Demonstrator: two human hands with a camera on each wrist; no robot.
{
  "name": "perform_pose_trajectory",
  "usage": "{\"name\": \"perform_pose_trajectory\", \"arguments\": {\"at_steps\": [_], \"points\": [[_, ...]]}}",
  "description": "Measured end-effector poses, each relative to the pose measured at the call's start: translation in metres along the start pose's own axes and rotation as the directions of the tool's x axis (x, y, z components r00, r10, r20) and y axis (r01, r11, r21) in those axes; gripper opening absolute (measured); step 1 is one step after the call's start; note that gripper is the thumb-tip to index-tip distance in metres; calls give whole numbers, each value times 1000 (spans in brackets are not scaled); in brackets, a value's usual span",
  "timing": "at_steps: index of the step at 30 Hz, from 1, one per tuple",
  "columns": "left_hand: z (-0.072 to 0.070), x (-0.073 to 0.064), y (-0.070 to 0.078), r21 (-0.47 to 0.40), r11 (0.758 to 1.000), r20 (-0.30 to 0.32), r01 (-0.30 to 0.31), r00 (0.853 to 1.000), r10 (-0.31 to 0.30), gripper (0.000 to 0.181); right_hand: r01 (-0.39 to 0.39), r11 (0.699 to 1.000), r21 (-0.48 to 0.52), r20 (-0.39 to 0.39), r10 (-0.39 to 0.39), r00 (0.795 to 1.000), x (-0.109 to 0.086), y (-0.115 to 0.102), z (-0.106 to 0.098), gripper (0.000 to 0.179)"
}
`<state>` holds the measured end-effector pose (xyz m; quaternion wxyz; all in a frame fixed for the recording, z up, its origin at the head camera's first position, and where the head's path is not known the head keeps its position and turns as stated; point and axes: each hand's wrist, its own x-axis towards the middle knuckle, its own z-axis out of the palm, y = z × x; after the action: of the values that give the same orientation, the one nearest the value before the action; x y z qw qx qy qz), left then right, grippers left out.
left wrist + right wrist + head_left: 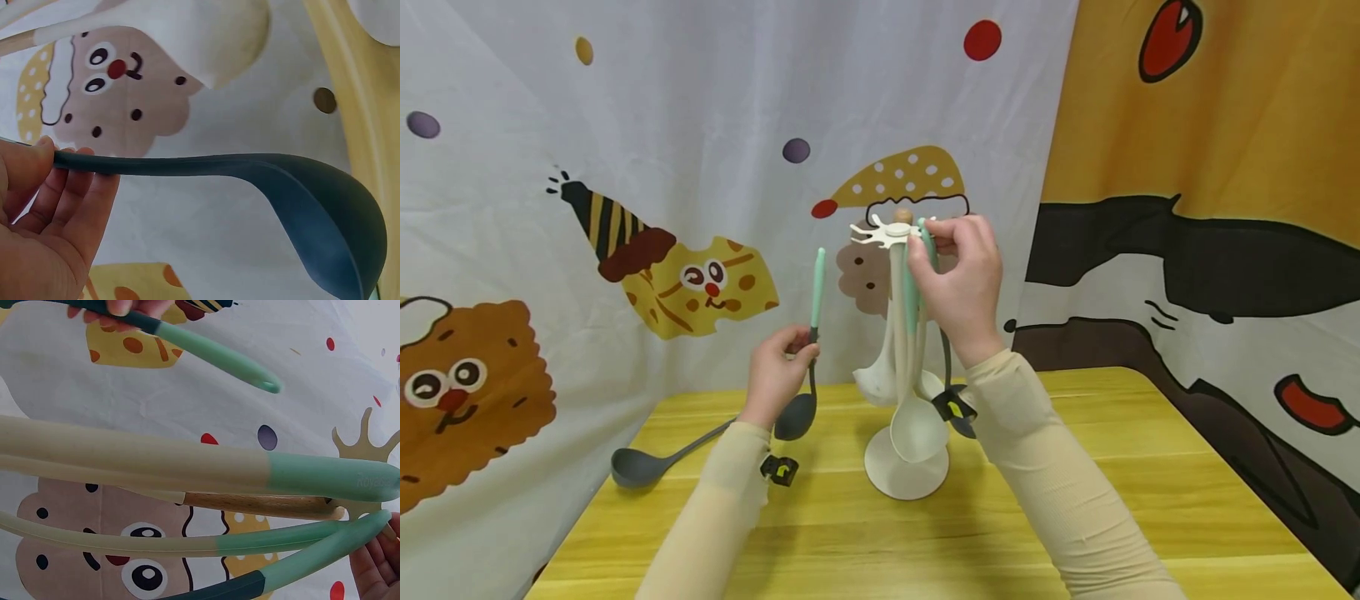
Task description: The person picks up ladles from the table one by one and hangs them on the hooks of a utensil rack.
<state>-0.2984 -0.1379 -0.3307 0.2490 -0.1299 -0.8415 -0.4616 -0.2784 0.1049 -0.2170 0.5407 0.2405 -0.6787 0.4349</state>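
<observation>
My left hand (778, 367) pinches a dark grey ladle (795, 418) by its stem, its mint handle pointing up and its bowl hanging above the table. This ladle (325, 225) fills much of the left wrist view. At the top of a cream utensil stand (887, 234), my right hand (961, 271) pinches the mint handle end of a dark utensil (325, 547). Whether that handle sits in a hook is hidden by the fingers. A cream spoon (919, 432) and a white ladle (877, 379) hang on the stand; another mint-handled cream utensil (144, 440) shows in the right wrist view.
Another dark grey ladle (638, 469) lies at the left of the yellow wooden table (865, 550), partly behind my left forearm. The stand's round base (904, 482) rests mid-table. A cartoon-print curtain (715, 100) hangs behind the table.
</observation>
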Motion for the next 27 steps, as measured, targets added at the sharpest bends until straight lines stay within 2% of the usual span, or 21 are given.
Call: {"name": "perform_pose_trajectory", "arguments": {"at_steps": [8,13,20,27], "points": [[-3,9,16,-98,995,13,32,999,-31,13,5,1000,-6,1,-5,1000,0,1,0,23],[-5,13,24,-126,991,28,45,999,-42,13,-7,1000,-3,-1,7,1000,0,-1,0,24],[-5,15,30,-156,986,47,56,998,-49,13,-13,1000,5,2,13,1000,0,-2,0,24],[-3,17,34,-224,973,67,55,997,-41,15,-7,1000,-2,-1,7,1000,0,1,1,24]]}}
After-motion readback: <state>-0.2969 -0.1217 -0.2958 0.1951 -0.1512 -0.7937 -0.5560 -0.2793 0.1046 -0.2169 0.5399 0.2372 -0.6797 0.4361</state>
